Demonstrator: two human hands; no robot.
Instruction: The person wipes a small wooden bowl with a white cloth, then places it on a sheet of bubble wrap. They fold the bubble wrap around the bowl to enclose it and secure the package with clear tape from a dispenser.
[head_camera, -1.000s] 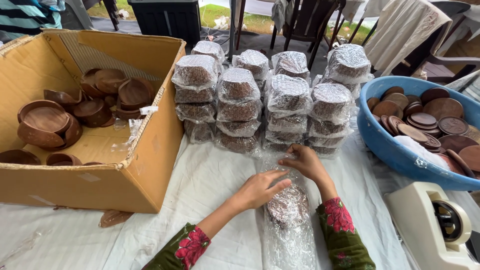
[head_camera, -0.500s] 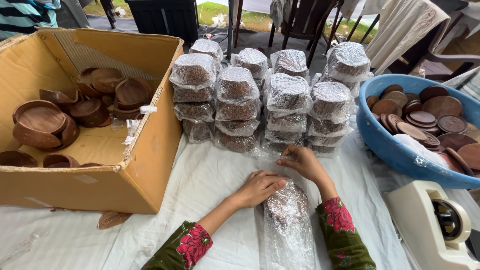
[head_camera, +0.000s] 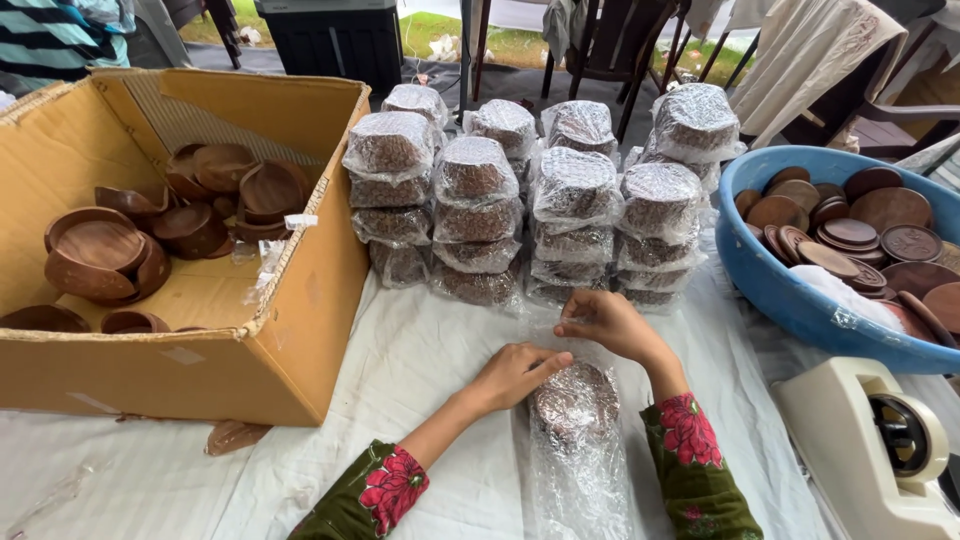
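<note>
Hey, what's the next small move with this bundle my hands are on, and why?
Probably fold the loose wrap end down over the bundle. Both the left hand and the right hand rest at its top edge, where the wrap looks unsealed, unlike the stacked bundles behind.

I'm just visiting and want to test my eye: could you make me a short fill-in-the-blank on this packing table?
1. Both hands, left hand and right hand, rest on a bowl wrapped in clear ____.
2. The unwrapped wooden bowls lie in a ____ box.
3. The round wooden lids fill a ____ tub.

Missing words: plastic; cardboard; blue
</note>
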